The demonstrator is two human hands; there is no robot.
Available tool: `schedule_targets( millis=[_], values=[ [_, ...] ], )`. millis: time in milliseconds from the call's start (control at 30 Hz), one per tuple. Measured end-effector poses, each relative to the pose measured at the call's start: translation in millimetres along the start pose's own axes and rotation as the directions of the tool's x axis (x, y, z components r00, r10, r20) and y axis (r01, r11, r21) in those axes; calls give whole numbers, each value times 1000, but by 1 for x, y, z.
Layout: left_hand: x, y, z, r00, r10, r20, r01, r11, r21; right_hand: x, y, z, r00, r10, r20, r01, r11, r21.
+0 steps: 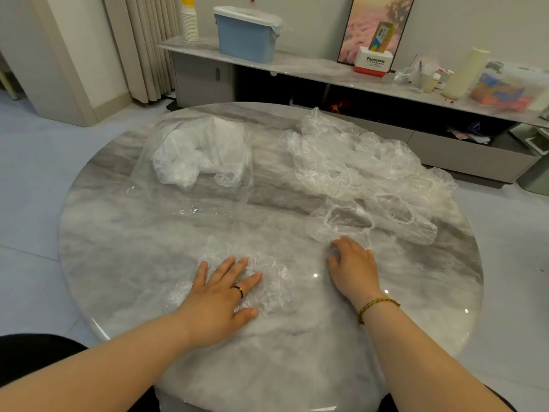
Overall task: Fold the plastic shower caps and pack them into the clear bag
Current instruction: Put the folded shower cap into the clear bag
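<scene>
- cap (261, 281) lies crinkled and squashed flat-ish on the near part of the table (118, 233), right in front of the person
- left hand (219, 295) is on top of it, palm down, fingers straight n spread, pressing it to the table. grip is apart, not clamped on anything. dark ring (238, 290) on one finger
- right hand (353, 269) sits just right of that cap, at the near edge of a 2nd cap (350, 224). fingers are curled down at its rim. fingertips are hidden, so can't tell if the grip is actually pinching the plastic or only touching it. braided bracelet (377, 304) on the wrist
- 2nd cap lies spread out w/ its ruffled rim showing, btw the right hand and the pile
- pile (356, 162) of loose caps takes up the far right of the table, all crumpled n overlapping, out to the right edge
- bag (237, 138) lies on the far left of the table, well apart from both hands, w/ bunched whitish plastic inside it
- table is round, glossy, grey-white marble look
- behind it a long low shelf (312, 68) along the wall: blue bin (246, 37) w/ lid, stack of cups (190, 23) left of it, red n white box (372, 62) marked Panasonic further right
</scene>
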State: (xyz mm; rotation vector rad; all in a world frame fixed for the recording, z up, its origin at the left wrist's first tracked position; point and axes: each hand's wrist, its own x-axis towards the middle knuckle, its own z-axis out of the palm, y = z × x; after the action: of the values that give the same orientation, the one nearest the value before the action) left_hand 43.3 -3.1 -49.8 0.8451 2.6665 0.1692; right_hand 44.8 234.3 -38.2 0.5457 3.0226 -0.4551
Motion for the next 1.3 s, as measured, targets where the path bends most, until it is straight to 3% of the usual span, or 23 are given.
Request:
schedule_targets(
  millis=[200, 267, 333, 433, 500, 533, 633, 700, 867, 1000, 1067, 1167, 1300],
  values=[
    [4, 3, -2, 999, -4, 43, 4, 1000, -17, 1, -12, -7, 966, 22, -257, 5, 995, 104],
    [7, 2, 0, 1000, 3, 25, -3, 1000, -8, -9, -23, -12, 920, -74, -384, 140, 979, 146],
    [9, 3, 0, 1000, 17, 6, -17, 1000, -3, -26, -35, -15, 850, -267, -454, 396, 892, 217],
    [11, 3, 2, 998, 46, -41, -48, 998, -35, -56, -44, -9, 714, -622, -321, 695, 682, 225],
    [11, 2, 0, 994, 68, -91, -75, 994, -75, -66, -42, -4, 622, -762, -181, 783, 613, 109],
    [11, 1, -2, 990, 61, -129, -72, 994, -84, -68, -40, 0, 614, -782, -103, 789, 613, 48],
    [8, -4, -14, 929, 142, -342, -157, 987, -17, -61, -34, 6, 686, -727, 33, 728, 684, -44],
    [6, -10, -14, 856, 223, -467, -253, 968, 0, -56, -34, 5, 728, -671, 142, 674, 738, 29],
    [-5, -16, -11, 929, 238, -284, -232, 971, 55, -47, -27, -6, 790, -562, 245, 551, 826, 117],
    [0, -19, -8, 984, 109, -141, -112, 994, -15, -45, -27, -4, 837, -509, 200, 522, 853, -16],
    [4, -18, -10, 989, 55, -135, -53, 998, 16, -45, -27, -2, 867, -479, 138, 491, 867, -79],
    [8, -17, -12, 981, 17, -192, -10, 999, 37, -42, -28, 3, 881, -472, -25, 471, 881, -35],
    [10, -16, -23, 965, -55, -258, 58, 998, 5, -40, -32, 0, 906, -422, 5, 422, 906, -44]
  ],
)
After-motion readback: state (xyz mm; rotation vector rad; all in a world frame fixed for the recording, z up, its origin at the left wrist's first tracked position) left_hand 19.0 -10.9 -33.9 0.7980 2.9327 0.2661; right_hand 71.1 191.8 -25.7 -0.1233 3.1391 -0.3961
